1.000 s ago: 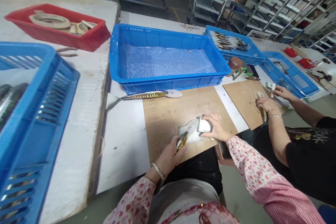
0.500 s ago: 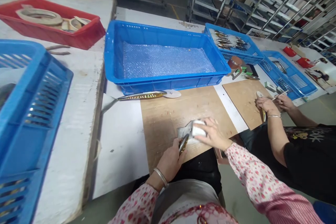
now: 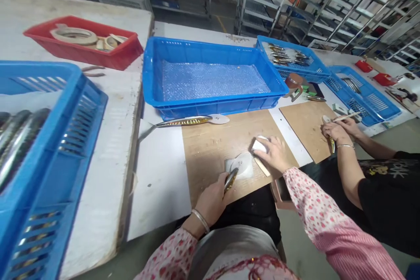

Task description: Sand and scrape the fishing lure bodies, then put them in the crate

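My left hand (image 3: 210,197) is closed around a fishing lure (image 3: 231,179) with a dark and gold body. The clear round lip of the lure rests over a grey-white cloth or paper piece (image 3: 246,168) on the brown board. My right hand (image 3: 274,152) grips a white block (image 3: 260,145), apart from the lure and to its upper right. Just below that hand, a thin pale wooden stick (image 3: 261,167) lies on the board. Another gold-patterned lure (image 3: 187,121) with a clear lip lies along the far edge of the board.
A blue tray (image 3: 213,107) lined with bubble wrap stands behind the brown board (image 3: 206,157). At left are a blue basket (image 3: 87,118) of lures and a red bin (image 3: 98,57) with tape rolls. To the right, a co-worker's hands (image 3: 339,131) hold a lure and stick.
My right hand has moved the white block up and right, off the lure's lip. The lip, cloth and wooden stick now show. The camera view has shifted slightly left.
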A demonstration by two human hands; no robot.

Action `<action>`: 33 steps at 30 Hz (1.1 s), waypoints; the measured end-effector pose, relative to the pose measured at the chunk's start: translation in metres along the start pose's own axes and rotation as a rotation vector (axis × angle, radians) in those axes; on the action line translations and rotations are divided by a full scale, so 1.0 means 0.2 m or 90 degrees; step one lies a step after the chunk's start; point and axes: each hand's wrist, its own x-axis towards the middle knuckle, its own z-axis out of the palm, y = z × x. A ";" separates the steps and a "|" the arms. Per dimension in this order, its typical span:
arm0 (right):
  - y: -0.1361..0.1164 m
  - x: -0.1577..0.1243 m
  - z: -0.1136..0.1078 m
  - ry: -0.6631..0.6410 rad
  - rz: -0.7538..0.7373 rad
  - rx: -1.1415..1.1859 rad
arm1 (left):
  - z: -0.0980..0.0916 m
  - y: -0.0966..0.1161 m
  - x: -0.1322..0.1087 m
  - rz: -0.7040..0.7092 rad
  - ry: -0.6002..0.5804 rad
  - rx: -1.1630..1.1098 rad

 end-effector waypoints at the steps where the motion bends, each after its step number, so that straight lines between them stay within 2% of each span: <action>1: 0.02 0.00 -0.01 0.021 -0.003 0.039 | -0.03 0.00 -0.01 0.005 -0.005 0.054; 4: 0.04 -0.05 -0.03 0.030 -0.074 0.126 | -0.14 -0.01 -0.01 0.044 0.007 0.223; 7: 0.05 -0.08 0.00 0.003 -0.151 0.127 | -0.19 -0.04 0.05 0.075 0.002 0.352; 11: -0.05 -0.04 0.06 -0.001 -0.171 0.114 | -0.16 -0.09 0.14 0.094 0.016 0.407; 14: -0.19 0.03 0.10 -0.025 -0.225 0.112 | -0.13 -0.12 0.16 0.105 0.033 0.396; 16: -0.24 0.04 0.12 -0.035 -0.251 0.124 | -0.13 -0.12 0.15 0.095 0.036 0.375; 22: -0.10 -0.02 0.10 0.004 -0.202 0.121 | -0.14 -0.11 0.14 0.095 0.041 0.368; 26: -0.11 0.00 0.08 -0.012 -0.207 0.073 | -0.15 -0.11 0.16 0.070 0.036 0.367; 31: -0.06 0.00 0.11 0.014 -0.162 0.108 | -0.15 -0.11 0.16 0.078 0.026 0.377; 33: -0.09 0.01 0.12 0.022 -0.148 0.113 | -0.15 -0.10 0.16 0.081 0.024 0.373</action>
